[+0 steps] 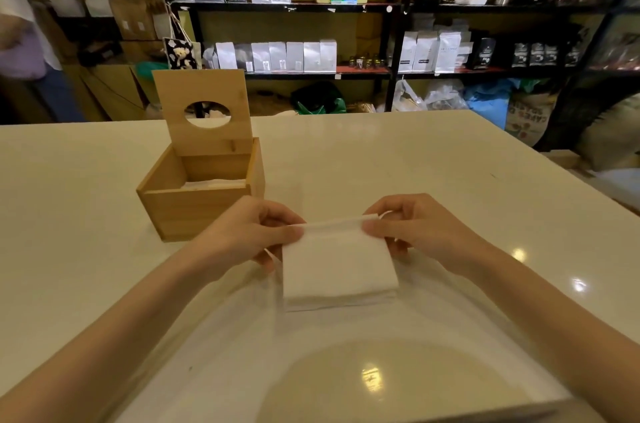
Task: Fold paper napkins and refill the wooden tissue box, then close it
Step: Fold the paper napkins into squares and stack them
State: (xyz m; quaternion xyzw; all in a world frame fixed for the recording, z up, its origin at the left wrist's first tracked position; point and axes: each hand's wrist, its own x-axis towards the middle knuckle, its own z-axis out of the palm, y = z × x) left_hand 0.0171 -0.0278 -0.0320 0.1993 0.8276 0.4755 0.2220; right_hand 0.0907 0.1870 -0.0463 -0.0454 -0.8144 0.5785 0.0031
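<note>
From the head view, your left hand point(249, 232) and right hand point(412, 225) each pinch an upper corner of a white folded napkin point(337, 266), thumbs on the near face and fingers curled behind, so each grip is closed on the paper. The napkin's lower edge seems to rest on the pale tabletop point(450, 163). Just beyond your left hand stands the wooden tissue box point(194, 208), its lid point(204, 90) raised upright, with white napkins point(214, 184) lying inside.
</note>
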